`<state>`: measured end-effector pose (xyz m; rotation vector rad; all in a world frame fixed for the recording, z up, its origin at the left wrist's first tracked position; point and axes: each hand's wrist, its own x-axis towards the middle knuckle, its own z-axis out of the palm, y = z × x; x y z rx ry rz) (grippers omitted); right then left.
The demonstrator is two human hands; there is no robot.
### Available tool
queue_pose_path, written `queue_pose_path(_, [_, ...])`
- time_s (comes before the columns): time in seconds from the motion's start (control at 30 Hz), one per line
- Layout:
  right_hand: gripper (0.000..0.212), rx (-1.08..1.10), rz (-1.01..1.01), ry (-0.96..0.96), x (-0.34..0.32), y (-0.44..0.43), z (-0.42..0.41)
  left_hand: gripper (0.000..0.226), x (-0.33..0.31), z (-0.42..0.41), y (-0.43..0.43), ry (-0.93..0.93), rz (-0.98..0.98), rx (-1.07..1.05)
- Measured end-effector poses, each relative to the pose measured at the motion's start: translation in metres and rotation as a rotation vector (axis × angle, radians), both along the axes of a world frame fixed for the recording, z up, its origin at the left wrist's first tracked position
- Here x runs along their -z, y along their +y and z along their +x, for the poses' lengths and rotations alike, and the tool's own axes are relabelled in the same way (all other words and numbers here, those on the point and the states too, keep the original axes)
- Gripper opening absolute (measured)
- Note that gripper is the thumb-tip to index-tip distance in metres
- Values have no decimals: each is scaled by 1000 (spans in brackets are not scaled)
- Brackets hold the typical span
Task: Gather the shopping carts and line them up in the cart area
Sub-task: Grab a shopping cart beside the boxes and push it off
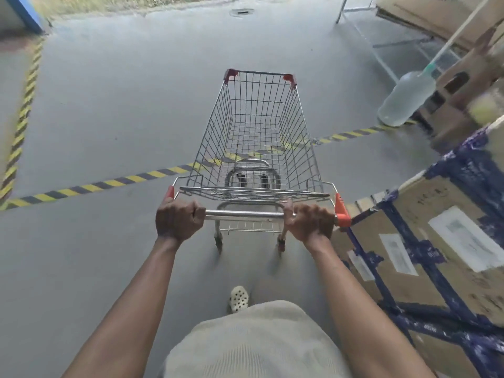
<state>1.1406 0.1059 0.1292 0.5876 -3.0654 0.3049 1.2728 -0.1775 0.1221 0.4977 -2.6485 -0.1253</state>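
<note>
Both fists on the bar: my left hand (pixel 178 219) and right hand (pixel 311 221) are wrapped tight round the handle (pixel 244 213) of the empty shopping cart (pixel 257 137), which sits straight ahead of me, straddling the striped floor line (pixel 109 183). The taped cardboard box (pixel 436 241) is just beside my right hand. Drift right and I reckon the corner clips it; the water jug (pixel 406 98) waits further on.

Both fists, left hand (pixel 178 219) and right hand (pixel 311 222), around the wire shopping cart's (pixel 256 132) handle bar (pixel 244 213).
</note>
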Motion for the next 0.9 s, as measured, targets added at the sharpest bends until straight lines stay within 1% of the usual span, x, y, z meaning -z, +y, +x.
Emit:
queue_pose_path(0.07, [64, -6, 49, 6, 0, -18, -32, 48, 1, -23, -14, 0, 22, -24])
queue_pose_path(0.17, [69, -22, 57, 23, 10, -51, -84, 48, 6, -58, -43, 63, -15, -68])
queue_pose_path(0.23, [71, -65, 62, 20, 16, -77, -121, 48, 10, -84, -65, 73, -29, -103])
queue_pose_path(0.37, [68, -134, 112, 17, 17, -133, -185, 47, 8, -125, -101, 74, 3, -205])
queue_pose_path(0.5, [61, -184, 117, 93, 10, -187, -234, 51, 5, -158, -136, 46, 37, -309])
queue_pose_path(0.63, [53, -265, 33, 143, 3, -238, -268, 50, 12, -174, -167, 72, 52, -408])
queue_pose_path(0.7, [47, -295, 26, 111, 5, -267, -279, 49, 18, -177, -188, 100, 41, -444])
queue_pose_path(0.9, [60, -357, 26, 89, 10, -369, -297, 50, 26, -179, -270, 125, -5, -521])
